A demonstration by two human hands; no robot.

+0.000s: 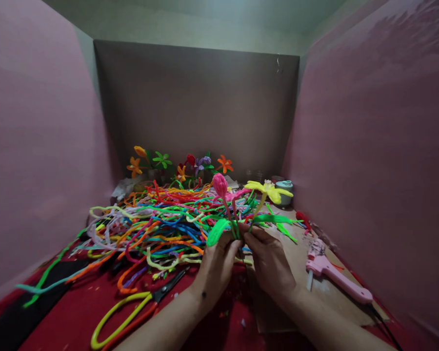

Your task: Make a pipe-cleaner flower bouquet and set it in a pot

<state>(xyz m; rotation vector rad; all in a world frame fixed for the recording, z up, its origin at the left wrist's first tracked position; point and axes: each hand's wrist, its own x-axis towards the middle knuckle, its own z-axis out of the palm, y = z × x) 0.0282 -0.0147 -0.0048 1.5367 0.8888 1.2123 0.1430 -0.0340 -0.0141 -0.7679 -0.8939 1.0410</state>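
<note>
At 1 to 2 o'clock from the hands, a pale blue pot (286,186), lidded; contents cannot be told. A petal of the yellow flower (255,185) overlaps its left side. Just behind the pot, the rim of a darker tub (277,178), mostly hidden. Toward 12 o'clock, dim clear jars (259,175), too murky to read inside.

At 11 o'clock, finished flowers (225,164) in orange, red, purple and green stand at the back; their bases lost behind the heap.

From 9 to 11 o'clock, a tangled heap of fuzzy stems (175,229), many colours, close up to the left hand. At 8 o'clock, scissors (160,293), yellow and orange handles, blades toward the heap. At 3 to 4 o'clock, a pink glue gun (334,275) lying on a brown board (289,258), its cord trailing to 5 o'clock.

In the centre, the person's left hand (221,253) pinches stems of the pink flowers (220,185); the right hand (269,256) pinches the yellow flower's stem. Hands close together; whether they touch cannot be told. Both forearms block part of the red cloth (185,319) at 6 o'clock
</note>
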